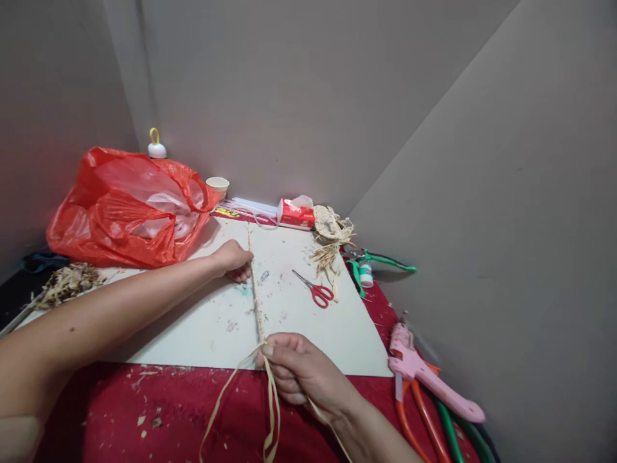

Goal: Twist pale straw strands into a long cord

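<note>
A thin braided straw cord (256,299) runs lengthwise over the white board (183,328). My left hand (234,260) is closed at the cord's upper stretch, fingers curled against it. Closer to me, my right hand (296,366) pinches the lower end of the braid between thumb and fingers. From that pinch, loose pale straw strands (271,418) hang down over the red cloth (120,411), and one strand passes under my right wrist. To the right of the cord lie red-handled scissors (313,288), untouched.
A red plastic bag (116,212) stands at the back left, by a paper cup (218,185). A tissue pack (295,213) and a straw bundle (330,235) sit at the back. Green-handled pliers (385,258) and a pink glue gun (429,373) lie at right. Grey walls enclose the table.
</note>
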`<state>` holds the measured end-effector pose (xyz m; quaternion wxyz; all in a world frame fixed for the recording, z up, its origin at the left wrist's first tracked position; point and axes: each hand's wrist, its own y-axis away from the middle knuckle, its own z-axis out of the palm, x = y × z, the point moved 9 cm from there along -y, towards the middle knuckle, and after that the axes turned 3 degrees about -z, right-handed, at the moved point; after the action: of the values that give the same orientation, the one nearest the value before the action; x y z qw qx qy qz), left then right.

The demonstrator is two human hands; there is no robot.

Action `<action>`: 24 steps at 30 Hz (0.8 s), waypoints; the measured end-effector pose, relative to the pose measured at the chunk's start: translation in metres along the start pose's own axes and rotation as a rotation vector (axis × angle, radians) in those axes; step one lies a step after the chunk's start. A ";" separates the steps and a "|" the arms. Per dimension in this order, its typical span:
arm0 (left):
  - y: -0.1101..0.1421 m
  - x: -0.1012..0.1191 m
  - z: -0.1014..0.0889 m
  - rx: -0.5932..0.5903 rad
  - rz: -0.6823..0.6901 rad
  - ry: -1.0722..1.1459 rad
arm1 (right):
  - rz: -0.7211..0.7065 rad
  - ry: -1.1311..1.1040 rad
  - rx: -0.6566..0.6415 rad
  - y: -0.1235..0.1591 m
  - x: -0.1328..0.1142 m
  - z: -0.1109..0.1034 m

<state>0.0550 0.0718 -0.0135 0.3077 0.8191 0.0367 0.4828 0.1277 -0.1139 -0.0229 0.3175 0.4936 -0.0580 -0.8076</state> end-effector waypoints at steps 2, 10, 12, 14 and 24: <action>0.012 -0.005 0.001 -0.012 -0.004 0.001 | -0.004 -0.006 -0.003 0.000 0.001 -0.001; 0.107 -0.053 0.068 -0.632 -0.099 0.233 | 0.011 0.024 0.009 -0.001 0.003 -0.001; 0.120 -0.055 0.075 -0.705 -0.082 0.313 | 0.016 0.036 0.012 -0.001 0.003 0.001; 0.123 -0.057 0.076 -0.700 -0.077 0.377 | 0.017 0.048 0.022 -0.001 0.004 0.001; 0.112 -0.059 0.066 -0.598 0.061 0.215 | 0.013 0.137 0.035 -0.003 0.008 -0.004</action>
<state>0.0505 -0.0711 -0.0214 0.5145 0.6373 -0.0989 0.5651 0.1267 -0.1155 -0.0321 0.3170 0.5527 -0.0534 -0.7689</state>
